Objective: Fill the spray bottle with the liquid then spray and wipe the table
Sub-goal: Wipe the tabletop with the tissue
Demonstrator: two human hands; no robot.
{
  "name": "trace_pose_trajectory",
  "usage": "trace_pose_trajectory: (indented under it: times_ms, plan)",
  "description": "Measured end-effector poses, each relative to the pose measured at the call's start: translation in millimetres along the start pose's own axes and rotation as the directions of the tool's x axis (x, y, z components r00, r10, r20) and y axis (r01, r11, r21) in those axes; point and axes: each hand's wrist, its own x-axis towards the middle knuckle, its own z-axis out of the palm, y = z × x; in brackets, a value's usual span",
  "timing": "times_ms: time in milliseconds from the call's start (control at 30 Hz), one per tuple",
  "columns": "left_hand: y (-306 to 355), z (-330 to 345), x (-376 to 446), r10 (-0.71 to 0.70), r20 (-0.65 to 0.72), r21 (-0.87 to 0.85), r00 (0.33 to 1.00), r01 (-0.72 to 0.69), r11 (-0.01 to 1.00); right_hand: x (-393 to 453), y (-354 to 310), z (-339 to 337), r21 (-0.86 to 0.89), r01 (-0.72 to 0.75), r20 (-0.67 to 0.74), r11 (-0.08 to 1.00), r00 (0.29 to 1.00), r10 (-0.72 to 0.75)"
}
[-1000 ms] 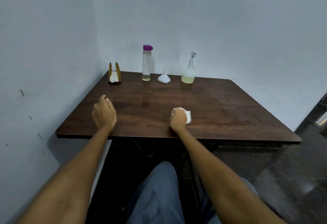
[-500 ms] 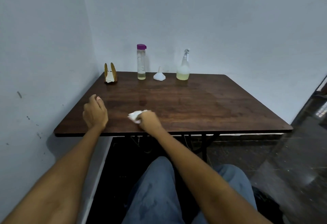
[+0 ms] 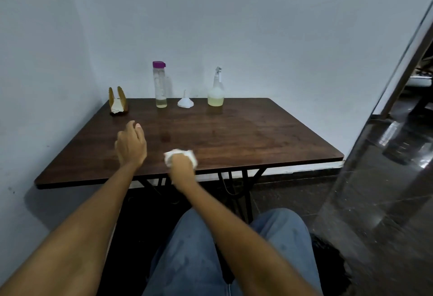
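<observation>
Right hand [image 3: 181,164] grips crumpled white tissue [image 3: 191,155] on table [image 3: 257,136] near front edge; left hand [image 3: 131,143] rests loosely curled, holding nothing — spray bottle [image 3: 216,92] at back edge, well apart.

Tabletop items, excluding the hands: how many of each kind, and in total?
Bottles: 2, purple-capped bottle and spray bottle
Funnels: 1, white funnel
Napkin holders: 1, napkin holder
Tissues: 1, crumpled tissue under the right hand
Total: 5

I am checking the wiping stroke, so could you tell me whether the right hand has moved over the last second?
Yes. The right hand, gripping the crumpled white tissue, swept toward the left hand.
</observation>
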Motion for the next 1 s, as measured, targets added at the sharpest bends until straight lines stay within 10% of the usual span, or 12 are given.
trace_pose_trajectory:
  times_ms: [233,467,600,833,1000]
  plan:
    - [30.3,10.0,-18.9,0.046,0.047,-0.031,0.998,-0.045,0.999,-31.3,36.0,-3.1,0.14,0.314,-0.182,0.939,0.94,-0.288]
    - [84.1,54.4,-60.1,0.166,0.157,-0.165,0.974,-0.14,0.976,-47.2,209.0,-44.5,0.214,-0.047,-0.544,0.976,0.824,0.159]
    - [139.0,87.9,-95.4,0.267,0.249,-0.268,0.931,-0.199,0.943,-59.9,263.0,-56.6,0.577,-0.157,-0.597,0.802,0.59,0.544]
    - [227.7,145.6,-177.6,0.533,0.416,-0.474,0.737,-0.324,0.818,-79.1,323.1,-58.1,0.75,-0.022,-0.61,0.661,0.365,0.704]
    - [247.3,189.1,-232.9,0.592,0.58,-0.431,0.559,-0.406,0.806,-105.1,377.1,-41.2,0.765,-0.17,-0.53,0.621,0.381,0.758]
